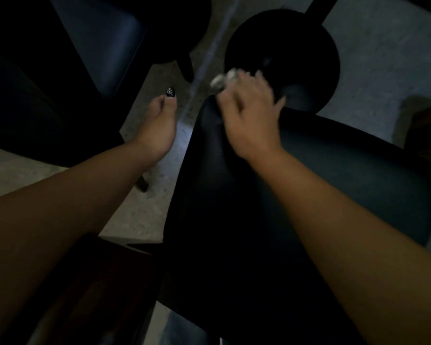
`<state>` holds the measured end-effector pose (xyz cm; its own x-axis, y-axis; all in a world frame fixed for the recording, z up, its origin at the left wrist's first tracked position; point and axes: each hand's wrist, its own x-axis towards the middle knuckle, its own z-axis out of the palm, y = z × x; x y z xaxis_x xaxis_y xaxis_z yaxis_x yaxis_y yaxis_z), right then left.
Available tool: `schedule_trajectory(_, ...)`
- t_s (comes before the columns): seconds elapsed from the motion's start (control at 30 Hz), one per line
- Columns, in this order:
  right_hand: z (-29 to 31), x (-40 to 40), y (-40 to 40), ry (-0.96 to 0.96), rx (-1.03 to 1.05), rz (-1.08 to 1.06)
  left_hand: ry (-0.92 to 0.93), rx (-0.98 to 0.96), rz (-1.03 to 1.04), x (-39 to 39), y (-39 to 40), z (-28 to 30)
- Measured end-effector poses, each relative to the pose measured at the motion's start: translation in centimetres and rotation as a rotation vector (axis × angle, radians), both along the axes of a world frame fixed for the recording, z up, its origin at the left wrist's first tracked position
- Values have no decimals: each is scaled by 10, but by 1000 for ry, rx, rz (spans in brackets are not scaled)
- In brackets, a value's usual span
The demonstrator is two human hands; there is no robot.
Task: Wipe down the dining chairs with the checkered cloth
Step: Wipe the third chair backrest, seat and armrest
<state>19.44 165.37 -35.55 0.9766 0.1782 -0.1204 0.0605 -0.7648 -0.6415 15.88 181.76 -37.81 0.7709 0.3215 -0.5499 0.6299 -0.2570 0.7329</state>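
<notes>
- We are in the wiping step: our right hand (249, 115) lies on the far corner of the dark padded chair seat (321, 175) just under it, and it is blurred in the view.
- The fingers of this hand are curled, and a small pale bunch sticks out beyond the knuckles; we judge it is the checkered cloth (223, 79), but the pattern is too blurred to read.
- Our left hand (157, 120) hangs in the air to the left of the seat, above the speckled floor (144, 220). Its fingers look loosely bent, with dark polish on the thumb nail, and it holds nothing.
- For the next move we think the cloth must be drawn back over the seat toward our body, with flat pressure, because most of the seat lies on the near side of the right hand.
- Just beyond the right hand there is a round black table base (281, 41), very near to the seat edge; it may block a wide stroke on that side.
- Beyond and to the left of the left hand stands a second chair (105, 51) with a dark blue seat, which we judge is not yet wiped.
- The scene is very dim, so dust or wet marks on the seat cannot be seen.
</notes>
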Motion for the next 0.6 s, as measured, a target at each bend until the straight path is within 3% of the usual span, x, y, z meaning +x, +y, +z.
schedule_trajectory(0.07, -18, -7, -1, 136, -227, 248, 2, -21, 16, 4, -8, -2)
schedule_trajectory(0.13, -31, -16, -4, 72, -384, 347, -6, -81, 55, 6, -14, -3)
schedule_trajectory(0.23, -37, -13, -4, -61, -416, 425, -26, -142, 109, 7, -16, -4)
schedule_trajectory(0.33, -41, -1, -6, -80, -373, 537, -47, -49, 19, 8, -15, -3)
schedule_trajectory(0.4, -40, -3, -20, -39, -299, 447, -40, 12, -123, 9, -18, 1)
schedule_trajectory(0.5, -35, -24, -75, -57, -228, 136, 14, 107, -492, 15, -28, 8)
schedule_trajectory(0.6, -33, -42, -120, -91, -222, -153, 219, 392, -898, 18, -52, 8)
